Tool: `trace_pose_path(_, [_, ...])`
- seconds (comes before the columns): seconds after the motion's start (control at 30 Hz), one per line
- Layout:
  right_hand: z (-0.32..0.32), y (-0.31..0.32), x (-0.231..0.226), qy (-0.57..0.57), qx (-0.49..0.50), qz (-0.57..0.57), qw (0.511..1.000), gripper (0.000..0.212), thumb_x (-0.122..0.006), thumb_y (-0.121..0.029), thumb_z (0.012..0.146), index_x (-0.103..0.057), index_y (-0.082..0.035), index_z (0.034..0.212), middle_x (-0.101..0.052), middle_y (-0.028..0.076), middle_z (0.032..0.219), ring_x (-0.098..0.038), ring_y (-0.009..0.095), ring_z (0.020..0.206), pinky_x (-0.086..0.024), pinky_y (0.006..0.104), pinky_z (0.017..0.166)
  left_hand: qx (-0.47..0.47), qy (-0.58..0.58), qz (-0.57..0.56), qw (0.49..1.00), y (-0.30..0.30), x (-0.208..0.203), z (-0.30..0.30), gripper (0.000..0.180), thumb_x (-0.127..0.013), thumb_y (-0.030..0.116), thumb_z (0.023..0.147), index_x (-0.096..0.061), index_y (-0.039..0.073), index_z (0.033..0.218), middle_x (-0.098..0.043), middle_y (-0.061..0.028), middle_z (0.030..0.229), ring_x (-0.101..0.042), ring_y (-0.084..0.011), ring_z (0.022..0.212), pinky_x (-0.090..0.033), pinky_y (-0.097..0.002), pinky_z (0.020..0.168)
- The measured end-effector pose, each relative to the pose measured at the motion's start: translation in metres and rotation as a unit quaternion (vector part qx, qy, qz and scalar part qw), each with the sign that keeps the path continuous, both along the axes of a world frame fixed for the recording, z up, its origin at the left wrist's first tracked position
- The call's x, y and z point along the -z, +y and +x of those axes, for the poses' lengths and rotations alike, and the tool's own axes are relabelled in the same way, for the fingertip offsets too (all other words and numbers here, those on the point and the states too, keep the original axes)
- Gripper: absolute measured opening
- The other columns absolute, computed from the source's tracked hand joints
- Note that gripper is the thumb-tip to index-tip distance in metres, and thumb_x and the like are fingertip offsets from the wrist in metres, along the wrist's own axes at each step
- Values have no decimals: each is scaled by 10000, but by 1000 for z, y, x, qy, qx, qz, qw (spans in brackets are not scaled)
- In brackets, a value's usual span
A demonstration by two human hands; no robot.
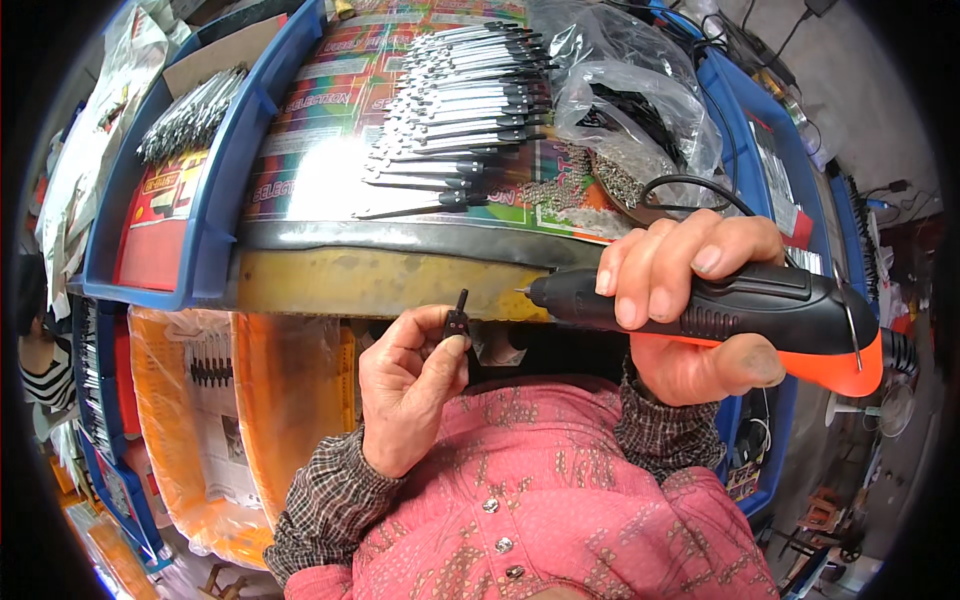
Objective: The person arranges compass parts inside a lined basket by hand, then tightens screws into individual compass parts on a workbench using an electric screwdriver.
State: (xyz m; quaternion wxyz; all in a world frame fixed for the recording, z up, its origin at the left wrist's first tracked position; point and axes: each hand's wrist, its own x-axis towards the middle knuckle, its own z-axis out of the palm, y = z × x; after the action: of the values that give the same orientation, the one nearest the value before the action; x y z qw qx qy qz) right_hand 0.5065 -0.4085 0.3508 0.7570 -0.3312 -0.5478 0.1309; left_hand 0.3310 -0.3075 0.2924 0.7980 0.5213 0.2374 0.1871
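My left hand [412,385] pinches a small black plastic piece [457,322] between thumb and fingers, its narrow stub pointing up. Two small spots show on its face, and its lower part is hidden by my thumb. In my right hand [690,290] lies a black and orange electric screwdriver [760,305], held almost level. Its thin metal tip [524,290] points left, above and to the right of the black piece, apart from it. Beyond my hands, a row of slim silver pieces with black ends [465,110] lies on the table. Small screws [570,190] are heaped nearby.
The table's yellowish front edge [350,285] runs before me. At left stand a blue bin [215,190] of silver pieces and an orange crate [260,400] lined with plastic. A clear bag [640,90] of black parts and a black cable [690,182] lie right.
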Motion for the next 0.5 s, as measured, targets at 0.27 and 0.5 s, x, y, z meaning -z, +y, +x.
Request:
trace_pose_path(0.27, [-3, 6, 2, -15, -24, -8, 1000, 593, -606, -563, 734, -414, -56, 977, -495, 32, 713, -528, 149, 579, -455, 324, 603, 14, 7, -99, 995, -4, 2, -2, 178, -510, 35, 865, -518, -19, 1034, -557, -37, 857, -484, -62, 631, -376, -178, 498])
trace_pose_path(0.5, [3, 9, 2, -53, -97, -12, 994, 604, -612, -560, 727, -413, -49, 979, -498, 41, 721, -534, 160, 583, -466, 336, 599, 38, 24, -169, 985, -5, 2, -1, 154, -504, 32, 864, -521, -20, 1008, -541, -43, 860, -488, -79, 631, -378, -193, 489])
